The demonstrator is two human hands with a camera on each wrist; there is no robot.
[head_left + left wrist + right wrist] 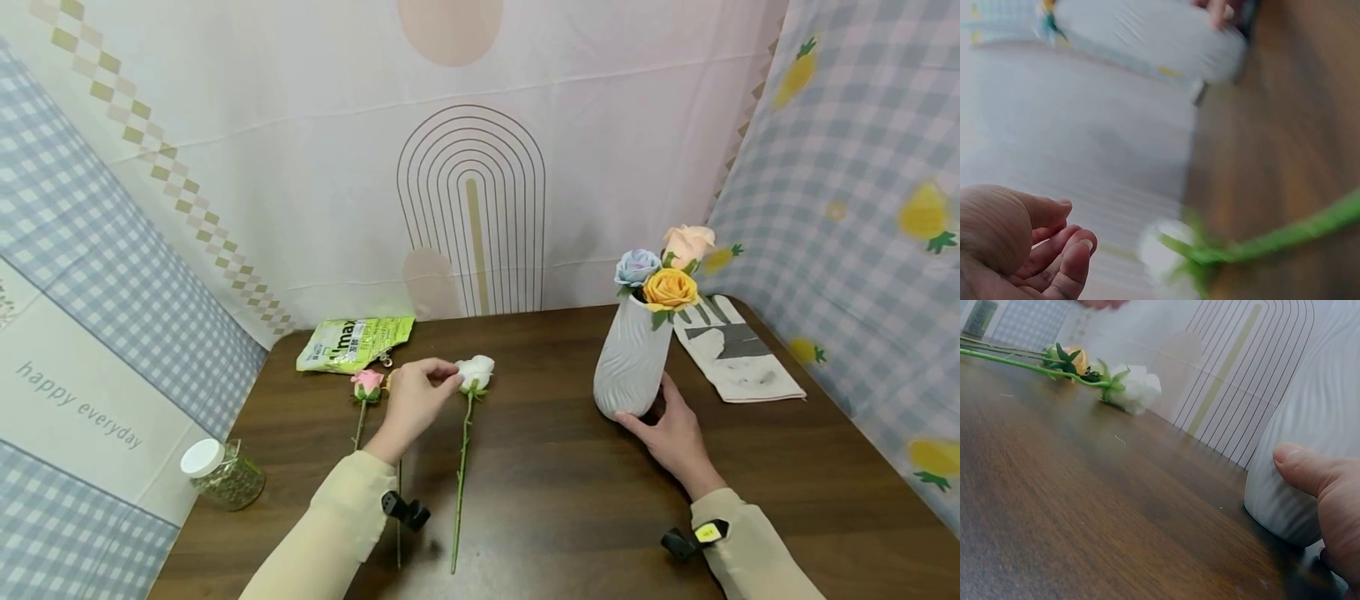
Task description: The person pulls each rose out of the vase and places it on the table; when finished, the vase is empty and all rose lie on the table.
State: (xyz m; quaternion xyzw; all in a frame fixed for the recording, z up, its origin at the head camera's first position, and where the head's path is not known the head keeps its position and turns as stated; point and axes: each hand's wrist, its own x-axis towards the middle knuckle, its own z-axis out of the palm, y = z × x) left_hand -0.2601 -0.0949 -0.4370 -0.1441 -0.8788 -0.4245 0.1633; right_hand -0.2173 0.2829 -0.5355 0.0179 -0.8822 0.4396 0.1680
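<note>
In the head view my left hand (424, 393) is over the table beside a white rose (476, 373). Its fingers are loosely bent with nothing between them, and the left wrist view shows the hand (1035, 244) apart from the rose's blurred green stem (1285, 236). My right hand (673, 435) grips the lower part of a white grooved vase (633, 360), thumb in front and fingers behind. The vase leans slightly and holds a blue rose (637, 267), a yellow rose (671, 289) and a peach rose (687, 245).
A pink rose (367, 384) lies left of the white one, with another yellow rose (1077, 361) partly hidden by my left hand in the head view. A green packet (352, 343), a white-lidded jar (225, 475) and a folded printed cloth (738, 350) are around the table (555, 500).
</note>
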